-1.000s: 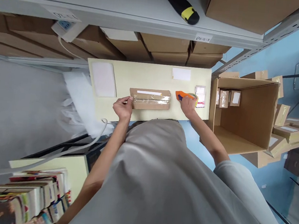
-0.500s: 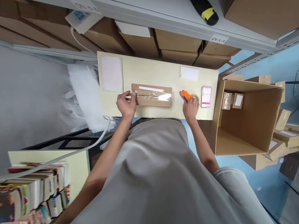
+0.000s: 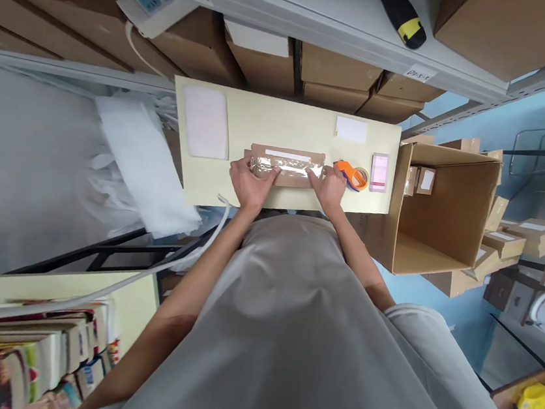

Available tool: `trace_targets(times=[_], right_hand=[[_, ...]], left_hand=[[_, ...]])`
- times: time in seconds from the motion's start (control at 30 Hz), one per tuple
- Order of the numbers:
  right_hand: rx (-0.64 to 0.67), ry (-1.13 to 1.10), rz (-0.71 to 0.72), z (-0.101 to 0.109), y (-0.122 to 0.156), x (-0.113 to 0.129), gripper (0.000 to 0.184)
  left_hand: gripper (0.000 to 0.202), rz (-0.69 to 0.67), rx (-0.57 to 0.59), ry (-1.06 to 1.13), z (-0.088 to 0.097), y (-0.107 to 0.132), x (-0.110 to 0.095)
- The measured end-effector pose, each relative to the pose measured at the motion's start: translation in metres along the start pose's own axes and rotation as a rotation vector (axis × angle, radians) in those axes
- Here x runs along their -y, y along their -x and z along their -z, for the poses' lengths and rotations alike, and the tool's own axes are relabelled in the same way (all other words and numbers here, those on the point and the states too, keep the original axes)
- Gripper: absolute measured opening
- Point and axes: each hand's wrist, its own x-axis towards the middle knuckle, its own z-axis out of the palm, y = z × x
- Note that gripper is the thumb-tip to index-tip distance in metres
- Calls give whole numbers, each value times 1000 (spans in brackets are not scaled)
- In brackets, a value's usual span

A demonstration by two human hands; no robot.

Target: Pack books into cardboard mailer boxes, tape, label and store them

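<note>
A flat cardboard box (image 3: 286, 178) with shiny clear tape along its top lies on the pale table (image 3: 273, 116). A white label strip runs near the box's far edge. My left hand (image 3: 251, 181) grips the box's left end, thumb on the tape. At the right end my right hand (image 3: 330, 186) holds it the same way, thumb over the top and fingers at the side. Just right of that hand lies an orange tape dispenser (image 3: 351, 174) with a roll of tape in it, touched by no hand that I can make out.
A phone (image 3: 379, 173) and a white label sheet (image 3: 351, 129) lie on the table's right half, a white foam sheet (image 3: 206, 122) at its left. A large open carton (image 3: 441, 217) with small boxes inside stands right of the table. Shelving (image 3: 297, 23) runs across the far side.
My right hand has let go of the orange tape dispenser and moved left onto the box's right end. My left hand has come further over the box. The view has shifted slightly.
</note>
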Motion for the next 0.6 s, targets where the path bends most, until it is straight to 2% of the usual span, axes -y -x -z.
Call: trace_targets(times=[0.1, 0.23, 0.3, 0.37, 0.47, 0.6], right_hand=[[-61, -233, -66, -21, -8, -8, 51], [-140, -734, -103, -46, -17, -27, 58], [-174, -868, -91, -51, -17, -34, 60], [-218, -903, -45, -48, -16, -36, 60], [-329, -890, 66, -33, -13, -32, 58], [-440, -814, 110, -14, -11, -25, 57]], left_hand=[[60, 1, -5, -6, -1, -4, 2], [27, 35, 22, 47, 7, -11, 8], [19, 48, 42, 90, 14, -16, 10], [18, 22, 40, 130, 24, -21, 9], [25, -74, 27, 212, 37, -31, 4], [31, -117, 71, 297, 43, -44, 1]])
